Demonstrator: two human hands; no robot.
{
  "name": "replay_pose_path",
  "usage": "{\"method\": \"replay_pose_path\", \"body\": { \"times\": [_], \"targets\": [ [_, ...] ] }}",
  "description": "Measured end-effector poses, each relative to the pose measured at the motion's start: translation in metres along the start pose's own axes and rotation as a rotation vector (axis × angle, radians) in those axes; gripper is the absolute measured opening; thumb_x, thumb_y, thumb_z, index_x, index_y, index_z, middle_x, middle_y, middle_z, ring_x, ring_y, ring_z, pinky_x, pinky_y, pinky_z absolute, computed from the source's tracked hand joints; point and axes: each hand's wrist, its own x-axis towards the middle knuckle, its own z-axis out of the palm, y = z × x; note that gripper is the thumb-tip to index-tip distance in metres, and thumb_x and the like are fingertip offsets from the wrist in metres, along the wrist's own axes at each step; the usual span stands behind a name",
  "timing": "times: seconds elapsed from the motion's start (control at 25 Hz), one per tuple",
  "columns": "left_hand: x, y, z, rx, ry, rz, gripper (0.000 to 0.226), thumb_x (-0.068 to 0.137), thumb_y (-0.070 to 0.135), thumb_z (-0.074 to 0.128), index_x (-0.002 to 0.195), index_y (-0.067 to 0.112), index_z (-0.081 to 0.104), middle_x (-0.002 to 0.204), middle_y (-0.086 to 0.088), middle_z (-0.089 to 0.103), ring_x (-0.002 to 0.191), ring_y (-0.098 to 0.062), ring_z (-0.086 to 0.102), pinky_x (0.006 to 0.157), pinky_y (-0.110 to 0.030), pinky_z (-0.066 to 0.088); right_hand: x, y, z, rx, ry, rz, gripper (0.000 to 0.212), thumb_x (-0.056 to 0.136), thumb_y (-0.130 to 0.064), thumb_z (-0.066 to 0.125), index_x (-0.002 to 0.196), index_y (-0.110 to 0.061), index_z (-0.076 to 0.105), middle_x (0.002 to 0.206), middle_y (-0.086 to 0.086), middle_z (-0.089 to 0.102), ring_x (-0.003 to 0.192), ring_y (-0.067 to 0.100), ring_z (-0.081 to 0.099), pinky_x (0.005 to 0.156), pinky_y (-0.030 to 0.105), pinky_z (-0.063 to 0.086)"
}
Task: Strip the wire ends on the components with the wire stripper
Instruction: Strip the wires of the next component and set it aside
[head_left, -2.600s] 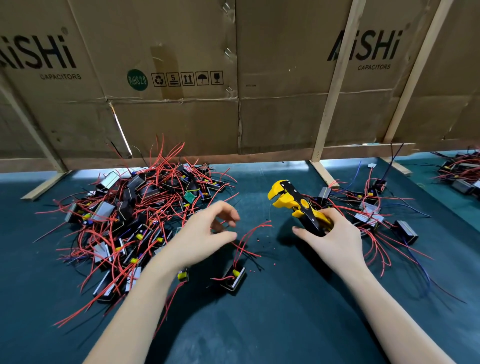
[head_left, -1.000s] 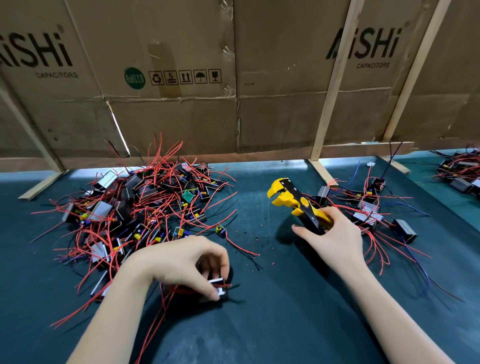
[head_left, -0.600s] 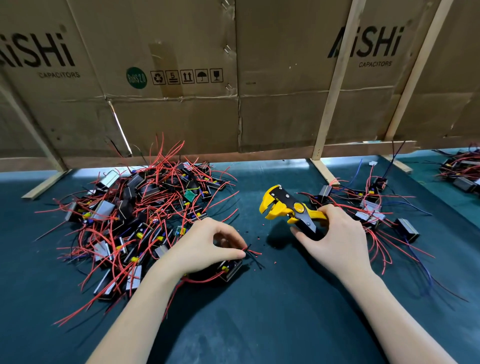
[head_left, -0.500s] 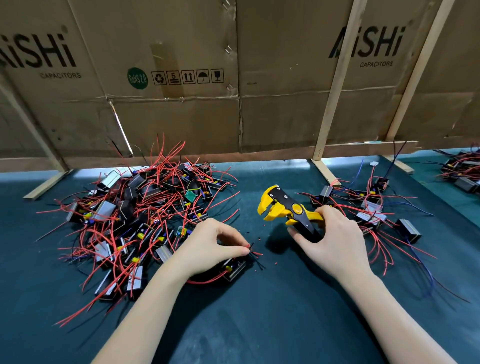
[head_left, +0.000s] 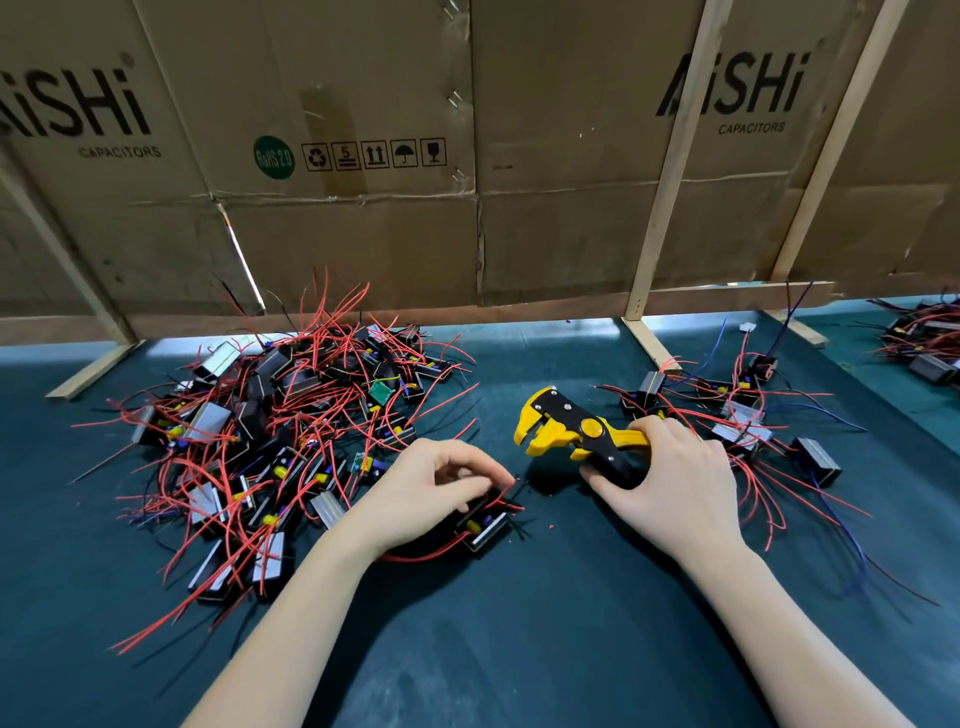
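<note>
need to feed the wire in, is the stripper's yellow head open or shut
Open: the wire stripper in the right hand shows a clear gap between its yellow tips, nothing in it.

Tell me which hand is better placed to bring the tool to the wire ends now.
The right hand: it already grips the wire stripper, whose head points toward the component. The left hand is occupied, pinching that component's red wires.

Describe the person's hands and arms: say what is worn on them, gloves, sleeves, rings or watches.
Both are bare. The left hand and right hand have no gloves, and no rings show on the visible fingers. Both forearms are uncovered down to the frame's bottom edge: no sleeves, watch, bracelet or wrist strap in view. Nails look short and unpainted.
</note>
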Motion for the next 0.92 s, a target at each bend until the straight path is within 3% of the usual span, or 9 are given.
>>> {"method": "replay_pose_path", "body": {
  "times": [0.08, 0.16, 0.24, 0.4, 0.52, 0.64, 0.72, 0.8, 0.92],
  "targets": [
    [0.002, -0.006, -0.007, 0.258, 0.063, 0.065, 0.034, 0.084, -0.006, 0.059, 0.093, 0.021, 0.077, 0.095, 0.003, 0.069, 0.084, -0.015, 0.061, 0.081, -0.026, 0.05, 0.0, 0.0, 0.0, 0.004, 0.013, -0.001, 0.058, 0.066, -0.062, 0.076, 0.101, -0.017, 0.065, 0.094, 0.0, 0.065, 0.092, 0.027, 0.061, 0.081, 0.038, 0.037],
    [0.003, -0.01, -0.011, 0.44, 0.078, 0.118, 0.021, 0.079, 0.002, 0.071, 0.087, 0.02, 0.077, 0.094, 0.006, 0.067, 0.085, -0.012, 0.059, 0.083, -0.03, 0.046, 0.001, 0.001, 0.001, 0.004, 0.019, 0.001, 0.057, 0.066, -0.062, 0.076, 0.099, -0.017, 0.065, 0.092, 0.0, 0.064, 0.09, 0.028, 0.061, 0.08, 0.038, 0.037],
    [0.005, -0.014, -0.012, 0.464, 0.152, 0.116, 0.008, 0.079, 0.011, 0.078, 0.082, 0.019, 0.076, 0.087, 0.003, 0.068, 0.083, -0.014, 0.061, 0.082, -0.032, 0.046, 0.001, 0.001, 0.0, 0.005, 0.021, -0.002, 0.055, 0.065, -0.061, 0.077, 0.096, -0.017, 0.064, 0.088, -0.001, 0.063, 0.088, 0.028, 0.061, 0.078, 0.038, 0.037],
    [0.011, -0.027, -0.018, 0.633, 0.433, -0.074, 0.005, 0.082, 0.017, 0.074, 0.087, 0.019, 0.073, 0.087, 0.001, 0.07, 0.089, -0.024, 0.064, 0.081, -0.037, 0.05, 0.001, 0.001, 0.001, 0.015, 0.03, -0.003, 0.054, 0.064, -0.061, 0.077, 0.094, -0.018, 0.064, 0.086, -0.002, 0.061, 0.086, 0.027, 0.06, 0.077, 0.037, 0.037],
    [0.012, -0.032, -0.023, 0.626, 0.536, -0.211, 0.007, 0.081, 0.013, 0.074, 0.08, 0.017, 0.069, 0.081, 0.001, 0.07, 0.085, -0.025, 0.065, 0.076, -0.033, 0.049, 0.001, 0.001, 0.001, 0.015, 0.027, 0.002, 0.054, 0.065, -0.062, 0.077, 0.093, -0.018, 0.064, 0.085, -0.002, 0.061, 0.085, 0.027, 0.06, 0.077, 0.038, 0.038],
    [0.011, -0.026, -0.018, 0.585, 0.523, -0.079, 0.005, 0.083, 0.011, 0.071, 0.082, 0.015, 0.068, 0.081, 0.001, 0.063, 0.073, -0.018, 0.059, 0.073, -0.03, 0.045, 0.001, 0.002, 0.0, 0.01, 0.025, -0.002, 0.053, 0.064, -0.062, 0.077, 0.093, -0.019, 0.064, 0.084, -0.002, 0.06, 0.085, 0.028, 0.06, 0.077, 0.038, 0.038],
    [0.008, -0.017, -0.016, 0.414, 0.487, 0.006, 0.012, 0.088, 0.022, 0.07, 0.076, 0.018, 0.072, 0.074, 0.002, 0.066, 0.066, -0.013, 0.057, 0.069, -0.026, 0.042, 0.002, 0.001, 0.0, 0.007, 0.027, -0.004, 0.053, 0.064, -0.062, 0.077, 0.093, -0.019, 0.064, 0.084, -0.002, 0.06, 0.085, 0.028, 0.06, 0.077, 0.038, 0.038],
    [0.003, -0.007, -0.013, 0.227, 0.374, 0.006, 0.023, 0.087, 0.039, 0.07, 0.07, 0.022, 0.074, 0.067, 0.004, 0.069, 0.06, -0.007, 0.058, 0.063, -0.017, 0.042, 0.002, 0.001, 0.0, 0.0, 0.03, -0.013, 0.053, 0.064, -0.06, 0.077, 0.094, -0.018, 0.064, 0.085, -0.002, 0.061, 0.085, 0.028, 0.061, 0.077, 0.038, 0.038],
    [-0.001, 0.003, -0.003, 0.192, 0.201, 0.004, 0.018, 0.073, 0.045, 0.081, 0.075, 0.027, 0.077, 0.07, 0.016, 0.072, 0.066, 0.001, 0.064, 0.065, -0.008, 0.044, 0.002, 0.002, -0.001, -0.02, 0.027, -0.028, 0.054, 0.064, -0.058, 0.078, 0.096, -0.016, 0.065, 0.087, -0.001, 0.062, 0.086, 0.028, 0.061, 0.077, 0.037, 0.037]
  ]
}}
